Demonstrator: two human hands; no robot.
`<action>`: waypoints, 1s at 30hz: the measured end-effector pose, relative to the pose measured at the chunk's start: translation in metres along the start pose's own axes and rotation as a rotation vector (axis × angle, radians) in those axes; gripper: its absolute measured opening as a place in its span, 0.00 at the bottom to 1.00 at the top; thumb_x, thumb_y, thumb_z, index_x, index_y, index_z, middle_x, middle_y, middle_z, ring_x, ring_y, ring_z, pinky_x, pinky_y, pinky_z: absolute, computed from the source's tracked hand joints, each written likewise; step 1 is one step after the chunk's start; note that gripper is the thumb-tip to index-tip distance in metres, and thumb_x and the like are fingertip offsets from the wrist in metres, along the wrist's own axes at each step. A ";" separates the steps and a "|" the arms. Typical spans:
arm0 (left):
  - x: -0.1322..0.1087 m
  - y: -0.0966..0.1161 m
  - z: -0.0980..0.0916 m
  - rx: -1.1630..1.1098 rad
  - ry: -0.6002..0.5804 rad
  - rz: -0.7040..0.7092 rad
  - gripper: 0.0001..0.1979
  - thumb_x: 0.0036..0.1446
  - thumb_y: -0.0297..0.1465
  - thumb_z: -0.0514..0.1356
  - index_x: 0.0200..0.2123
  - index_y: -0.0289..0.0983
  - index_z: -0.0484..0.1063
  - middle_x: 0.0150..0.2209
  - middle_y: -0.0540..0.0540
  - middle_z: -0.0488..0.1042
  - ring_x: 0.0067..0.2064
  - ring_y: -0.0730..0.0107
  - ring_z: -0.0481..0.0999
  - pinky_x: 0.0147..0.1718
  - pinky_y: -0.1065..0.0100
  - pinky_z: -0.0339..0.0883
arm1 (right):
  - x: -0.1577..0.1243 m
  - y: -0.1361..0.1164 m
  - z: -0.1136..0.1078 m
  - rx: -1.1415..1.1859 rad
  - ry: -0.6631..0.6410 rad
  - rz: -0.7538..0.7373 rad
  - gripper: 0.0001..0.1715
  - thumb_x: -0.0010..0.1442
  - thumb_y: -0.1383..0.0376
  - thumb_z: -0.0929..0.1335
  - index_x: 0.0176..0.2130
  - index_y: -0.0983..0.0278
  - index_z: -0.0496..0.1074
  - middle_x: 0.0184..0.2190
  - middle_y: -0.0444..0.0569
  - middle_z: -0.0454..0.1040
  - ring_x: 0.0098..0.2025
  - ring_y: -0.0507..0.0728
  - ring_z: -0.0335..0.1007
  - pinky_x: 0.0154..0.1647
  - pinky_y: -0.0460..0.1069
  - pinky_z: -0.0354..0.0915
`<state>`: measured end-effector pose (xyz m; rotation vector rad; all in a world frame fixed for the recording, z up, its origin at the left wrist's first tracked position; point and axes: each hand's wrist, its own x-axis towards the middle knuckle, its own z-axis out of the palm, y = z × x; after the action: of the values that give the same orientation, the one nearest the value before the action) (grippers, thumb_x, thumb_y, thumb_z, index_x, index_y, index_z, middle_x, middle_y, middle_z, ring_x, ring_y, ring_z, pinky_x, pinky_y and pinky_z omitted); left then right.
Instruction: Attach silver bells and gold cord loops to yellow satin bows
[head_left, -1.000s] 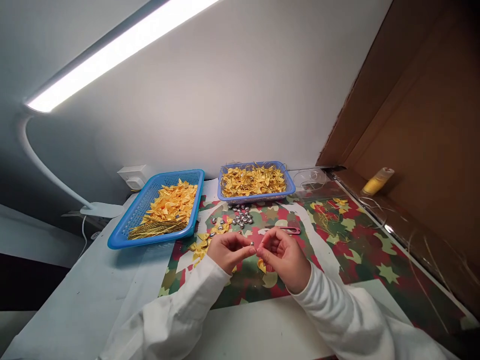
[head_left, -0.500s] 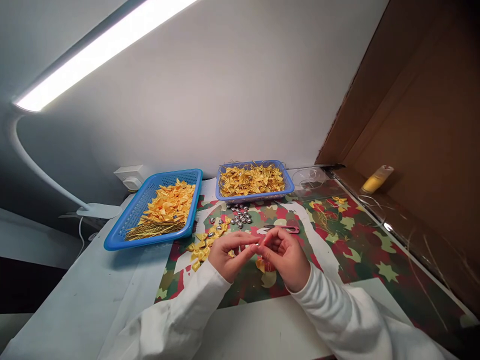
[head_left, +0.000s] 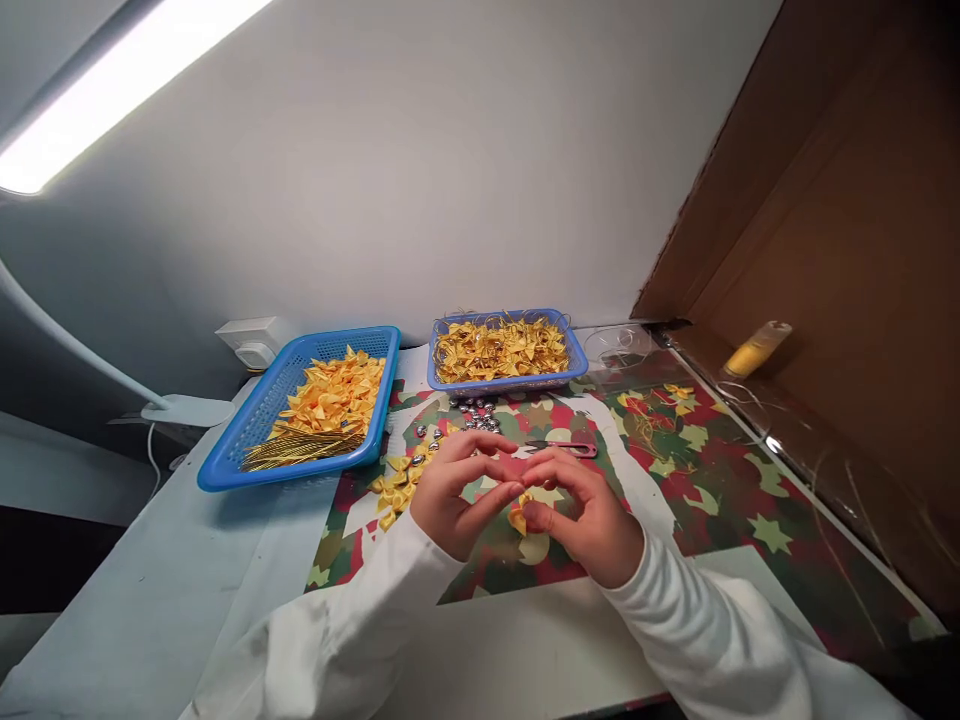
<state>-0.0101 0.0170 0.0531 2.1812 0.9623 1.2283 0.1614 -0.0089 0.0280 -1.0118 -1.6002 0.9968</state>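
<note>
My left hand point(head_left: 461, 495) has its thumb and index finger pinched together over the patterned mat; what lies between them is too small to make out. Fingertips of my right hand point(head_left: 589, 510) meet those of the left. Its thumb is at a yellow bow point(head_left: 517, 517), which hangs or lies just below the fingers. Behind the hands are a small pile of silver bells point(head_left: 480, 415) and pink-handled snips point(head_left: 574, 449). More yellow bows point(head_left: 395, 492), some with bells near them, lie left of my left hand.
A blue basket point(head_left: 259, 440) with yellow bows and gold ties stands at the left, a second basket point(head_left: 510, 384) of tied bows at the back. Gold thread scraps point(head_left: 652, 425) lie right. A yellow-filled tube point(head_left: 757, 350) and a lamp point(head_left: 135, 85) are also in view.
The view has shifted slightly. My right thumb has moved away from the left fingertips toward the yellow bow, and the fingers of both hands have lifted and spread a little.
</note>
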 end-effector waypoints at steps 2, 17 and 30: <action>0.001 0.005 0.001 0.005 -0.009 0.020 0.05 0.52 0.29 0.61 0.25 0.38 0.74 0.37 0.45 0.74 0.40 0.65 0.73 0.41 0.63 0.63 | 0.000 -0.002 -0.001 -0.014 0.003 -0.040 0.02 0.53 0.65 0.70 0.30 0.62 0.74 0.36 0.49 0.73 0.42 0.57 0.69 0.45 0.52 0.64; -0.039 -0.014 0.064 0.491 -0.437 -0.287 0.13 0.48 0.40 0.58 0.33 0.37 0.71 0.36 0.42 0.73 0.39 0.54 0.70 0.33 0.58 0.60 | -0.001 -0.002 -0.011 0.182 0.101 0.132 0.08 0.55 0.60 0.69 0.31 0.62 0.76 0.26 0.46 0.76 0.30 0.53 0.71 0.35 0.49 0.67; -0.021 -0.027 0.015 -0.373 -0.362 -0.799 0.16 0.43 0.41 0.65 0.28 0.32 0.77 0.20 0.47 0.73 0.20 0.76 0.63 0.19 0.73 0.56 | 0.010 0.011 -0.001 0.076 -0.069 0.220 0.11 0.56 0.61 0.67 0.27 0.63 0.76 0.33 0.51 0.76 0.38 0.56 0.71 0.41 0.52 0.66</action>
<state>-0.0139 0.0182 0.0160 1.4184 1.1592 0.5459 0.1620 0.0037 0.0210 -1.1298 -1.5169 1.2435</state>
